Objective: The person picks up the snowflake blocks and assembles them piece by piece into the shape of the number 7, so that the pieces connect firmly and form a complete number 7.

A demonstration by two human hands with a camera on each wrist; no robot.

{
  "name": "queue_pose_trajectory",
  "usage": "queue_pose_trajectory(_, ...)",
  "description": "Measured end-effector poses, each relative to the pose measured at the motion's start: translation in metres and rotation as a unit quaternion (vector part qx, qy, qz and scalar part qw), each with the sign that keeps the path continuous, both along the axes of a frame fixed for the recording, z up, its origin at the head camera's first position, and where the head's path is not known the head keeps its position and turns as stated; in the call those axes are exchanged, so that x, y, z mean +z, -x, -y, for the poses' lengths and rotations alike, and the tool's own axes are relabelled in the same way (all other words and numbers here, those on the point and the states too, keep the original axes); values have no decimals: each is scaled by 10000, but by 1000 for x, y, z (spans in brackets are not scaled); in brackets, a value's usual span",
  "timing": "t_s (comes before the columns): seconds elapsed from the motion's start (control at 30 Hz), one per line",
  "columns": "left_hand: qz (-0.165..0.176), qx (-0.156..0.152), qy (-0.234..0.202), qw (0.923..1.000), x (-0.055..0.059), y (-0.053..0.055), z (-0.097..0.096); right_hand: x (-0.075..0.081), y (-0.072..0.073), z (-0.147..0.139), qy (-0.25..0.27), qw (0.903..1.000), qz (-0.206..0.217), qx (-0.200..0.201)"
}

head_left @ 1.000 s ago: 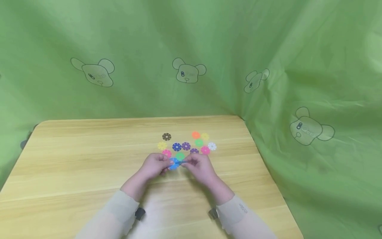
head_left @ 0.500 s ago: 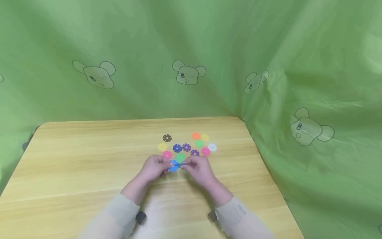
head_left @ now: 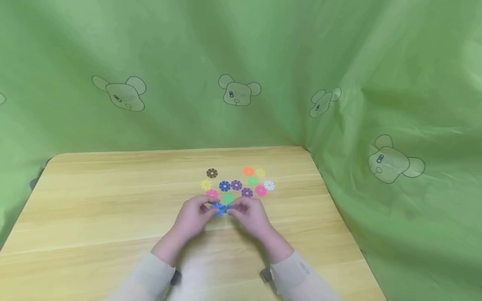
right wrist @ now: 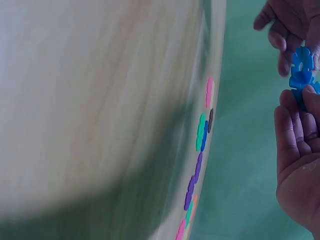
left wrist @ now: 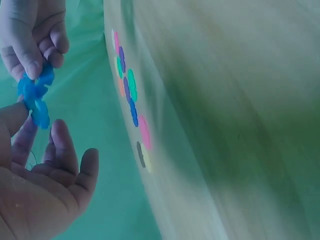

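Note:
Blue slotted snowflake discs (head_left: 218, 208) are held up over the table between both hands. They interlock at an angle, as the left wrist view shows with the blue discs (left wrist: 36, 97). My left hand (head_left: 192, 216) pinches the left-hand side between thumb and forefinger; its other fingers are spread loosely in the left wrist view. From the other side, my right hand (head_left: 251, 215) pinches the right-hand part with thumb and fingertips. In the right wrist view the blue discs (right wrist: 301, 67) sit above the right fingertips. The fingers partly hide them.
Several loose discs lie flat just beyond the hands, among them a green disc (head_left: 228, 197), a dark blue disc (head_left: 224, 186), a brown disc (head_left: 212, 173) and a white disc (head_left: 269, 185). Green curtains (head_left: 173, 113) hang behind and right of the wooden table (head_left: 113, 200).
The left thumb and forefinger have shifted their grip on the blue disc, which now shows more edge-on. The right hand keeps its pinch almost in place. The loose discs lie as before.

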State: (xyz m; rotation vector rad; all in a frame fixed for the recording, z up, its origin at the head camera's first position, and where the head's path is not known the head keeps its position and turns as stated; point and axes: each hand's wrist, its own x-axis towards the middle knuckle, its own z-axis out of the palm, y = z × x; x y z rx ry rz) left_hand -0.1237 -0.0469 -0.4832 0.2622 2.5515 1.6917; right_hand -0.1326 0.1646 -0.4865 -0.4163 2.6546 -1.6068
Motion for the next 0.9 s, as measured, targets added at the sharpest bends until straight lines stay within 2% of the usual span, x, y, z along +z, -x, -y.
queue_pose_trajectory(0.13, -546, -96, 553, 9969, 1, -2, -3, -1, -3, 4, 68, 9999, -4, 93)
queue_pose_trajectory(0.27, -701, -92, 794, 9943, 0, -4, -5, -2, -5, 6, 0, 9998, -21, 192)
queue_pose_trajectory(0.33, -652, -29, 850, 9942, -1, -4, -5, -2, -3, 1, -118, 9997, 80, 207)
queue_pose_trajectory(0.4, -567, 71, 884, 9944, -2, -4, -4, 1, 1, -9, -271, 9993, 232, 62)
queue_pose_trajectory(0.47, -498, 209, 900, 9945, -4, -4, -2, 6, 8, -22, -449, 9982, 327, -216)
queue_pose_trajectory(0.57, -368, 395, 879, 9947, -5, -4, 2, 13, 22, -44, -897, 9935, 222, -663)
queue_pose_trajectory(0.63, -288, 442, 867, 9948, -6, -4, 4, 15, 30, -55, -1161, 9893, 305, -827)
queue_pose_trajectory(0.8, -128, 401, 881, 9952, -8, -1, 6, 10, 43, -65, -1759, 9772, 824, -852)
queue_pose_trajectory(0.9, -107, 397, 928, 9948, -8, -1, 6, 4, 50, -64, -2204, 9692, 825, -724)
